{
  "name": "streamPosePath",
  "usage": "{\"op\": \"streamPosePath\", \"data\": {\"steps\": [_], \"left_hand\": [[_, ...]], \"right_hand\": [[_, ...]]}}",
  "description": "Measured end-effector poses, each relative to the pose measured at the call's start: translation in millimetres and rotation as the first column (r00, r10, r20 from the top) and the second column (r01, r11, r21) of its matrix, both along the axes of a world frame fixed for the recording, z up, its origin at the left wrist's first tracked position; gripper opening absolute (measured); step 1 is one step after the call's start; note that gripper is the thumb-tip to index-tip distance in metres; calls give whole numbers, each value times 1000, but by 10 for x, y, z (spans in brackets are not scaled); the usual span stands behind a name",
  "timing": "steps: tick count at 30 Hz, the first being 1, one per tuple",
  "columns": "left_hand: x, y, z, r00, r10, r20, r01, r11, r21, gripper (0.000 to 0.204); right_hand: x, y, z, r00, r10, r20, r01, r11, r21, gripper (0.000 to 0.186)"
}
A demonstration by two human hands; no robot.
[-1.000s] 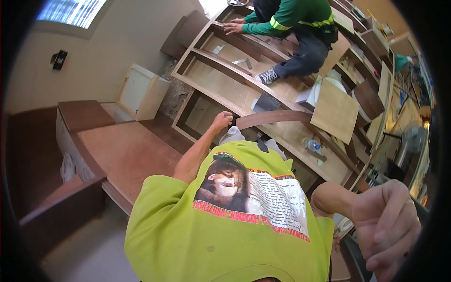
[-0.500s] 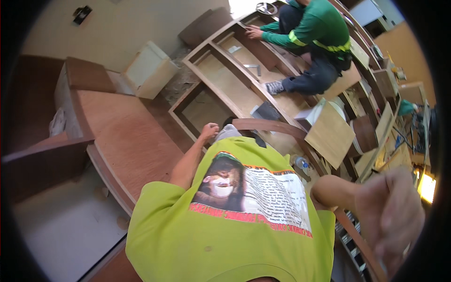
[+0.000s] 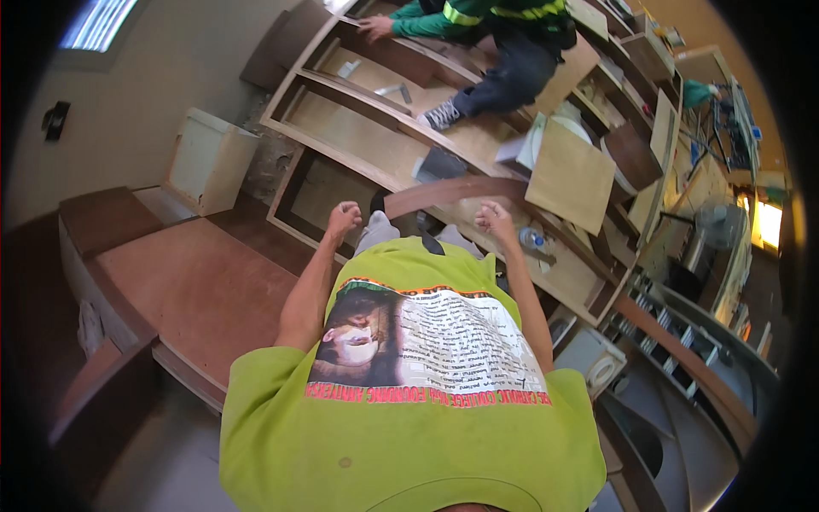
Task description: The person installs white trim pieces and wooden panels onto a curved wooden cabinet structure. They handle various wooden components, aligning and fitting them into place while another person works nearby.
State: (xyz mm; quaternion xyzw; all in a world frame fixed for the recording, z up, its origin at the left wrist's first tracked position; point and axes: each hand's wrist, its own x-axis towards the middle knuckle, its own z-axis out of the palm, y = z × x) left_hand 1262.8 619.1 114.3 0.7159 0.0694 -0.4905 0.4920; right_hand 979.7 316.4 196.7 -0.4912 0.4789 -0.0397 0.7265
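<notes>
My left hand is held in front of my body with loosely curled fingers, and nothing shows in it. It is nearest to a dark-lined wooden frame compartment. My right hand is also curled, with nothing visible in it. Close by lies a curved brown wood strip, apart from both hands as far as I can see. Right of that hand a clear plastic bottle with a blue cap sits inside the cabinet frame.
A co-worker in a green top crouches on the cabinet frame, one foot inside it. A loose plywood panel leans at right. At left stand a brown board-topped cabinet and a whitish box. Boards and tools clutter the far right.
My right hand has come from the near right, close to the camera, to in front of my body. The view has shifted, so the scene sits further left. The co-worker still crouches.
</notes>
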Motion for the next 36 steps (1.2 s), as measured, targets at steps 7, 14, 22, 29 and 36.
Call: {"op": "streamPosePath", "data": {"steps": [7, 14, 22, 29, 36], "left_hand": [[-112, -608, -29, 986, -161, -35, 160, 987, -26, 26], [-660, -1095, -356, 882, -442, -162, 444, 896, -26, 31], [-1116, -1746, 137, 811, -581, -69, 576, 813, -79, 29], [-831, -1529, 118, 814, -581, -2, 581, 813, -48, 34], [-846, -1231, 348, 839, -545, -19, 545, 838, 32, 34]], "right_hand": [[-1356, 949, -641, 870, -328, -369, 390, 914, 108, 23], [-2005, 1223, -409, 793, -499, -350, 567, 815, 123, 26], [-1867, 905, -582, 758, -600, -257, 633, 771, 68, 28], [-1766, 678, -800, 748, -644, -159, 662, 743, 103, 27], [-1951, 563, -1027, 754, -601, -265, 640, 763, 92, 25]]}}
